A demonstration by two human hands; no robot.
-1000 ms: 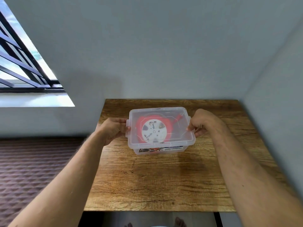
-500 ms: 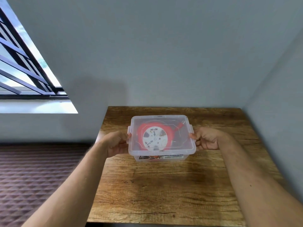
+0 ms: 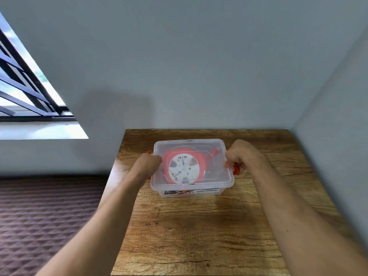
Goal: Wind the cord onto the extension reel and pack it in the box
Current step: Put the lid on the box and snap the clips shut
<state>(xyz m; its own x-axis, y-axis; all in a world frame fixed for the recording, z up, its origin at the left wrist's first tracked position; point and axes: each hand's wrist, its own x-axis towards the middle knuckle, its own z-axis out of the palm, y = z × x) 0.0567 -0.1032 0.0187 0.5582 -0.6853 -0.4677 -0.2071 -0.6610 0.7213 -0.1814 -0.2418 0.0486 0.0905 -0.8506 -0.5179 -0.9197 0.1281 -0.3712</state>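
Observation:
A clear plastic box (image 3: 219,184) with its lid on stands at the back middle of the wooden table (image 3: 199,236). Inside it lies the red extension reel (image 3: 184,169) with a white face, and its red plug (image 3: 216,151) rests in the back right corner. My left hand (image 3: 148,166) is curled over the box's left side, on its red latch. My right hand (image 3: 242,156) is closed on the red latch (image 3: 236,169) at the right side, which sticks outward.
The table sits in a corner, with grey walls right behind it and along its right edge. A barred window (image 3: 25,92) is at the far left. Patterned dark floor (image 3: 39,226) lies left of the table.
Both hands have shifted on the box's sides and now press on the red side latches, which show red at both edges. The view has tilted slightly.

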